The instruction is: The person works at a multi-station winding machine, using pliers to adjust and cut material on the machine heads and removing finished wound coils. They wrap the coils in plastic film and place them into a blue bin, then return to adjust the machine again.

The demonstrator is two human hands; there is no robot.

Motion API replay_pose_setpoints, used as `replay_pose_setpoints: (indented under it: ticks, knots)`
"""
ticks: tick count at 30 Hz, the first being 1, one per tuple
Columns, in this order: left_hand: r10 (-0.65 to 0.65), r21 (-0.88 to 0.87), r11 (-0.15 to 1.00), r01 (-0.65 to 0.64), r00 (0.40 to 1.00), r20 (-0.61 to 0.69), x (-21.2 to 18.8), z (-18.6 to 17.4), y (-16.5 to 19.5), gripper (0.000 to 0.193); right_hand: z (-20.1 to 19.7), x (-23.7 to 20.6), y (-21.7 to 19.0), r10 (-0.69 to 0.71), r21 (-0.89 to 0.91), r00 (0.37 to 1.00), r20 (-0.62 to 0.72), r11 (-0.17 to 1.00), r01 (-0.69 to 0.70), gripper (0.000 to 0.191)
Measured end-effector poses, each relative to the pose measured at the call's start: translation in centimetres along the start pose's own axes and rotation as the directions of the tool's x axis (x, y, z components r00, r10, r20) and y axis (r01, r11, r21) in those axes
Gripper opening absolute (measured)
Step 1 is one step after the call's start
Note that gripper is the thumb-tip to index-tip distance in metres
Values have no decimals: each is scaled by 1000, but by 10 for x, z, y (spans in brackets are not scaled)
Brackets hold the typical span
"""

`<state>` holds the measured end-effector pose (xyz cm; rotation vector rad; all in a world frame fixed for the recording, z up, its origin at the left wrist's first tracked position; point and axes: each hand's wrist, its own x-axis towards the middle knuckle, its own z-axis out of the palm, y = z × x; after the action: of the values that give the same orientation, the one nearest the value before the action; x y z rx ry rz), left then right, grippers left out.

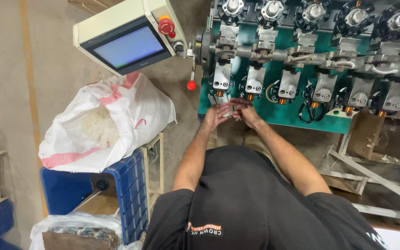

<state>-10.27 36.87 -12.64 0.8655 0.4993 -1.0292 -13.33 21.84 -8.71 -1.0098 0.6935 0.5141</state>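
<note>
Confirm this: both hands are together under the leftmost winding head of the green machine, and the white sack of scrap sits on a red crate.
Wrong in one respect: the head view shows the white sack on a blue crate, not red. Left hand and right hand do meet under the leftmost winding head.

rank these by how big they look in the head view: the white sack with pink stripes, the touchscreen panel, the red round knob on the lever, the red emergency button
1. White woven sack with pink stripes, by far the largest.
2. Cream-cased touchscreen panel.
3. Red mushroom-shaped emergency button on the panel.
4. Red round knob on the lever, slightly smaller; the last two are close, so that order is unsure.
</note>
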Motion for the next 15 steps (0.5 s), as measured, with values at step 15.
replay_pose_setpoints:
  ticks: [15]
  knots:
    - [479,621,760,-192,812,-335,-46,-47,-9,47,-19,-60,44,-296,-574,953,-56,791,212,42]
